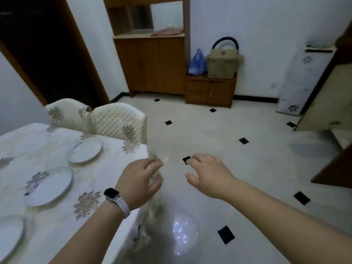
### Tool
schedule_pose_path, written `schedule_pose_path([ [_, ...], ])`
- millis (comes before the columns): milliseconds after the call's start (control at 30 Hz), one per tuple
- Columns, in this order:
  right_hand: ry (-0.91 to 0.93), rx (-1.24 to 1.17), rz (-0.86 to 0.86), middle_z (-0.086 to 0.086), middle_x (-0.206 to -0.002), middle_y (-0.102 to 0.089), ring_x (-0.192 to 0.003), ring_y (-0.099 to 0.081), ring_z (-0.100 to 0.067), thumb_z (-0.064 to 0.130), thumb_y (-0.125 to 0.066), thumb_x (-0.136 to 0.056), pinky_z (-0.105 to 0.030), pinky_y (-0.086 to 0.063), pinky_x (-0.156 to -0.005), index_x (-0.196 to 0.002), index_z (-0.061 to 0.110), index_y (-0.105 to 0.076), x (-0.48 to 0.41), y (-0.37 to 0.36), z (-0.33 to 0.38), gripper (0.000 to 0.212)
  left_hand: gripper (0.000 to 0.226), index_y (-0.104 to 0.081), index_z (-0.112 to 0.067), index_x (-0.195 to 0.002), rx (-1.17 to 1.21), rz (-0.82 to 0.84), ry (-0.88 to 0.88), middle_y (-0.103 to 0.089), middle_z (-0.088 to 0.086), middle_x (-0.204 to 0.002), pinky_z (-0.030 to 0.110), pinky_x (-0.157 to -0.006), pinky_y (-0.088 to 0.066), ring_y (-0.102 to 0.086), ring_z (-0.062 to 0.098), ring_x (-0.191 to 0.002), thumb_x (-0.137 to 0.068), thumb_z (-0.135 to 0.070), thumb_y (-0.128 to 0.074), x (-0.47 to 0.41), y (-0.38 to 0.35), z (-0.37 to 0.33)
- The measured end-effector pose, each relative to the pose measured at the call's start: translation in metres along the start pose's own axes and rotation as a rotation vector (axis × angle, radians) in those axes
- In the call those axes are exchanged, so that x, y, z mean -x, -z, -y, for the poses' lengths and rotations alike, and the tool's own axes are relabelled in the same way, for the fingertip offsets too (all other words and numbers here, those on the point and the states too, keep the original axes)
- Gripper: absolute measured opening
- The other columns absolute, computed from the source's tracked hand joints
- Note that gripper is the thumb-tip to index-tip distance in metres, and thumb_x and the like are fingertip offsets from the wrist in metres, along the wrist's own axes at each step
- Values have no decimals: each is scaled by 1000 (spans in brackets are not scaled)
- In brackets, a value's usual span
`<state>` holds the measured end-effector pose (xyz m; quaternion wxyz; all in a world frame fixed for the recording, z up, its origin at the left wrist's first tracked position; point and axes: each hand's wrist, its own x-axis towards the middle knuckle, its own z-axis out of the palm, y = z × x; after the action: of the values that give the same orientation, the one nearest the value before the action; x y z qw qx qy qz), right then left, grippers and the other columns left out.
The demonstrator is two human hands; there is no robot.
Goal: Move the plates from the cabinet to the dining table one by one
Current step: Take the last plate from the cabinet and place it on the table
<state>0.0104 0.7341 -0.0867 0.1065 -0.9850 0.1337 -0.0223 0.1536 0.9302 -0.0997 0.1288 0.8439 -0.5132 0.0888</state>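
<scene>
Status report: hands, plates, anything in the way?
Left hand and right hand open, empty. Far plate, middle plate, near plate set on dining table. Wooden cabinet ahead, lower doors shut; two chairs stand beside the table.

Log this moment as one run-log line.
plates on dining table: three | left hand: open, empty | right hand: open, empty | cabinet: across room, lower doors closed

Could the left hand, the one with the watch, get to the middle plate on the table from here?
Probably yes. The left hand looks empty above the corner of the tablecloth, and only flat cloth lies between it and the middle plate; nothing stands in the way.
</scene>
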Motion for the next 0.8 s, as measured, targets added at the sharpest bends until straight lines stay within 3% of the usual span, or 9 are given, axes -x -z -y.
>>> schedule_pose_path([
  [133,-50,-4,-47,-3,-136,-51,-127,-44,-23,57,-15,-81,-37,-31,-106,-135,20,-50,23,13,-38,74,43,-68,-21,-114,3,25,-85,-68,4,-115,39,-85,-49,-64,26,-99,-82,-44,-49,-41,-11,-42],
  [300,-200,-15,-80,0,-139,-48,-128,-41,-21,48,-38,-96,-36,-28,-107,-137,22,-47,44,17,-89,50,44,-68,-21,-115,60,29,-198,-69,4,-113,41,-86,-49,-65,27,-99,-85,-45,-47,-97,-34,-70],
  [467,-356,-11,-71,3,-135,-50,-126,-42,-19,57,-24,-90,-35,-28,-104,-137,26,-47,42,18,-134,61,42,-68,-22,-115,136,41,-296,-68,3,-113,41,-85,-49,-64,26,-100,-86,-45,-46,-152,-73,-87],
  [567,-440,-22,-81,5,-140,-46,-131,-38,-17,54,-32,-96,-33,-24,-107,-139,27,-46,21,19,-163,53,42,-66,-23,-116,144,58,-356,-66,3,-118,39,-90,-47,-62,26,-104,-87,-45,-46,-192,-95,-85],
  [667,-515,-17,-93,6,-141,-45,-132,-37,-15,60,-22,-91,-33,-24,-107,-138,29,-45,-14,21,-187,61,44,-65,-22,-117,136,81,-420,-65,6,-120,41,-93,-46,-61,27,-108,-87,-47,-45,-239,-112,-74],
  [800,-565,-39,-87,4,-142,-44,-133,-35,-16,55,-33,-97,-35,-24,-109,-139,28,-45,-75,24,-209,52,46,-65,-22,-119,148,99,-455,-63,8,-126,40,-96,-42,-57,29,-115,-88,-48,-44,-306,-128,-45],
])
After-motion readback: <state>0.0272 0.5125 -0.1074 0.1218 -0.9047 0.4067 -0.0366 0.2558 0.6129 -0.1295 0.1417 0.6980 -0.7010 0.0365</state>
